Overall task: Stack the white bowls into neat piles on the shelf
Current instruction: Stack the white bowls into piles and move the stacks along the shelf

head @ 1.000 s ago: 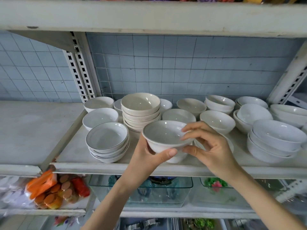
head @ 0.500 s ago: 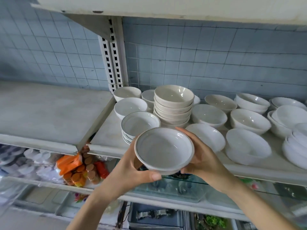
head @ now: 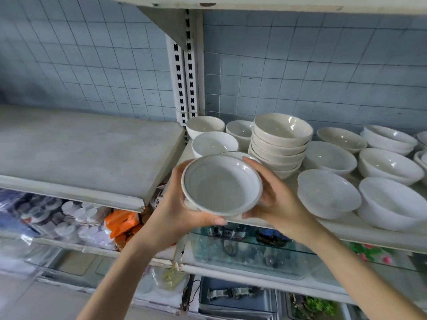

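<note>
I hold a white bowl (head: 220, 184) with a grey rim in both hands, lifted in front of the shelf (head: 300, 224) and tilted toward me. My left hand (head: 180, 209) cups its left and lower side with the thumb under the rim. My right hand (head: 275, 199) grips its right edge. It covers most of a low pile of rimmed bowls (head: 238, 154) behind it. A tall pile of cream bowls (head: 280, 142) stands just behind and to the right. Several single white bowls (head: 328, 195) lie spread over the shelf.
A bare grey shelf (head: 80, 146) lies to the left, past the slotted upright post (head: 184, 72). Lower shelves hold glass trays (head: 249, 252), packets (head: 120, 222) and wrapped cups (head: 69, 218). Another board (head: 254, 2) hangs overhead. Blue tiles cover the back wall.
Both hands lifted the bowl off the right part of the shelf and carried it left, over the low rimmed pile. The view swung left and the bowl tilted more toward me.
</note>
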The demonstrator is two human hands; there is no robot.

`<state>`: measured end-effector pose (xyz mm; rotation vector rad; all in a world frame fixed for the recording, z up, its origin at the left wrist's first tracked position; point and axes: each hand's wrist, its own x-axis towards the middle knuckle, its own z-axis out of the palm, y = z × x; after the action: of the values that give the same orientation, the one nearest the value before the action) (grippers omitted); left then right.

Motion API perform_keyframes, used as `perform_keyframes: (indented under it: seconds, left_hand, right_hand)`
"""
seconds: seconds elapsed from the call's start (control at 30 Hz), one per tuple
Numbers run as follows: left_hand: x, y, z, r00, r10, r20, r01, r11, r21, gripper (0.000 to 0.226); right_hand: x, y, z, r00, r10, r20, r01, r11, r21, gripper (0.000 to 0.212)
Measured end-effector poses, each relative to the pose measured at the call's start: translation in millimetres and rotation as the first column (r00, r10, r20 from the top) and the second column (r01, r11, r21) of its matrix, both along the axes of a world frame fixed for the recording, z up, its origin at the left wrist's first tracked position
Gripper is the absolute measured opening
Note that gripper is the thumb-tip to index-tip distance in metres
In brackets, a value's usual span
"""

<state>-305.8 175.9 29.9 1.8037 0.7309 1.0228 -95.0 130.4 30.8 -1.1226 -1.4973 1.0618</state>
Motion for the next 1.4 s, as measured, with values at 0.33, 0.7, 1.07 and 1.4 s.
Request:
perform_keyframes:
  seconds: [0.33, 0.7, 1.07, 1.4]
  left_hand:
    - [23.7, 70.3, -4.8, 0.992, -0.121, -0.023, 0.121, 0.993, 0.008, 0.094]
    - [31.9, 83.8, -24.2, 0.984, -0.177, -0.029, 0.17, 0.971, -0.167, 0.108]
    - [33.9, 77.0, -22.0, 0.986, -0.162, -0.051, 0.148, 0.967, -0.206, 0.118]
    - [32.9, 61.7, -26.5, 0.998, -0.063, -0.01, 0.059, 0.974, -0.22, 0.116]
  right_hand:
    - [11.2, 28.9, 0.8, 0.958, -0.257, 0.13, 0.249, 0.965, 0.078, 0.09]
    - [15.0, 35.0, -7.4, 0.925, -0.271, 0.265, 0.264, 0.963, 0.064, 0.097]
    - [15.3, 33.2, -12.9, 0.937, -0.303, 0.173, 0.292, 0.952, 0.085, 0.085]
    - [16.2, 26.1, -13.2, 0.958, -0.267, 0.106, 0.264, 0.964, 0.044, 0.077]
